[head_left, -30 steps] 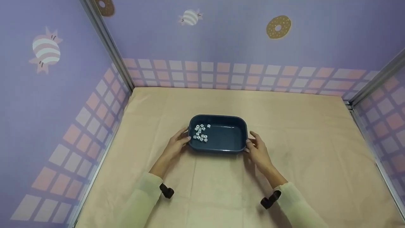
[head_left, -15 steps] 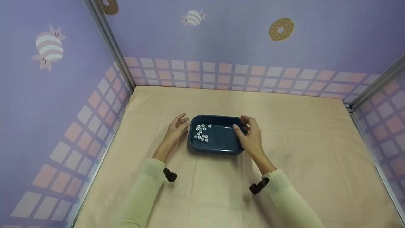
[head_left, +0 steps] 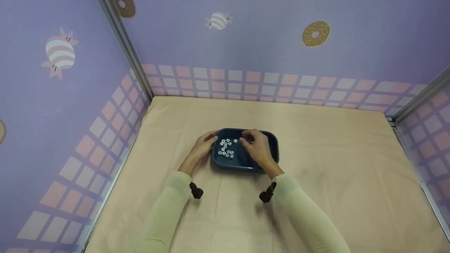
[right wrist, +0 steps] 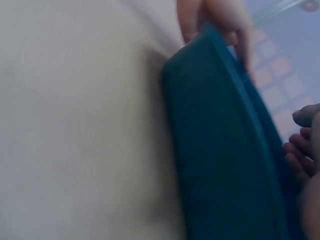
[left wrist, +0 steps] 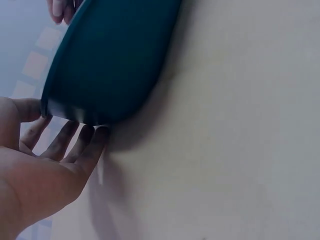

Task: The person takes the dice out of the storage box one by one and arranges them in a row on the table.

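Head, hands (head_left: 203,146) (head_left: 259,147) at rimmed tray (head_left: 233,167), cloth (head_left: 323,154) around

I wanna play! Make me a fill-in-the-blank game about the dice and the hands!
1. The dice with dark dots are mostly ____ in colour.
2. They lie ____ the tray, not outside it.
3. The hovering hand, over the tray, is the person's ____ one.
4. The dice sit toward the tray end that the ____ hand holds.

Missing words: white; inside; right; left.

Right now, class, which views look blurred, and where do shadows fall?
Head: clearest, dice fairly crisp, soft shadows on the cloth; left wrist: dim, bluish, shadow beside the tray; right wrist: tray and cloth blurred, shadow along the tray.
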Available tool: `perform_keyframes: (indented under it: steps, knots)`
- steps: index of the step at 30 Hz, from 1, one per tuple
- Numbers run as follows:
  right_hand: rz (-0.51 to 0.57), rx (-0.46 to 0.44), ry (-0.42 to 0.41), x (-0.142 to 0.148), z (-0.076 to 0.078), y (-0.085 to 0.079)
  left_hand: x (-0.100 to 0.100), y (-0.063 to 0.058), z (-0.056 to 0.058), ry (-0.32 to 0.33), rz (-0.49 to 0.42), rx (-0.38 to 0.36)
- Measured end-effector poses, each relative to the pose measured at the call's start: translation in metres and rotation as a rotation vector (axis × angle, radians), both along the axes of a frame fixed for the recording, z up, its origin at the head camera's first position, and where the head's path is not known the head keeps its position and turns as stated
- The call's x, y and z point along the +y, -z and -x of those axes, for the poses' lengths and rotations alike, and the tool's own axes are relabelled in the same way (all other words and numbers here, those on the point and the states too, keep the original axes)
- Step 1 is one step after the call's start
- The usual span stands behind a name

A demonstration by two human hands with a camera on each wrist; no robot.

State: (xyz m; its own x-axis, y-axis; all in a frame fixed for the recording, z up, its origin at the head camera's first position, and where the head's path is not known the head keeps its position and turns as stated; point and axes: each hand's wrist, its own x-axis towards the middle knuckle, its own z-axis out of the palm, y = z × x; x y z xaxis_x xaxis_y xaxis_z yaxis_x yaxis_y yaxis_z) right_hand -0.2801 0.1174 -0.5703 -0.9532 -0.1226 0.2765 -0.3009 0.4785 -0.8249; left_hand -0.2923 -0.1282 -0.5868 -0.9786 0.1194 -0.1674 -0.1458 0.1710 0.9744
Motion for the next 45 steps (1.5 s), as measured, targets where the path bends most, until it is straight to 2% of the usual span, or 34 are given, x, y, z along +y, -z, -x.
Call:
perform_keyframes:
  steps: [8, 12, 16, 21, 30, 41, 45]
  knots:
    - [-0.133, -0.033, 0.002, -0.004, 0.013, 0.017, -0.003, 0.010, -0.001, -0.007, -0.081, -0.043]
    - [-0.191, -0.027, -0.032, -0.007, 0.016, 0.024, -0.004, 0.011, -0.001, -0.012, -0.107, -0.061]
    - [-0.240, -0.014, -0.073, -0.013, 0.022, 0.025, -0.005, 0.012, -0.002, -0.032, -0.106, -0.056]
    - [-0.302, -0.007, -0.057, -0.019, 0.024, 0.028, -0.006, 0.012, -0.003, -0.031, -0.102, -0.039]
    - [-0.425, -0.029, -0.094, -0.019, 0.023, 0.033, -0.005, 0.019, -0.002, -0.046, -0.175, -0.053]
    - [-0.394, -0.021, -0.143, -0.020, 0.018, 0.034, -0.009, 0.021, -0.005, -0.043, -0.205, -0.084]
    - [-0.317, -0.001, -0.139, -0.018, 0.018, 0.028, -0.008, 0.019, -0.005, -0.030, -0.219, -0.103]
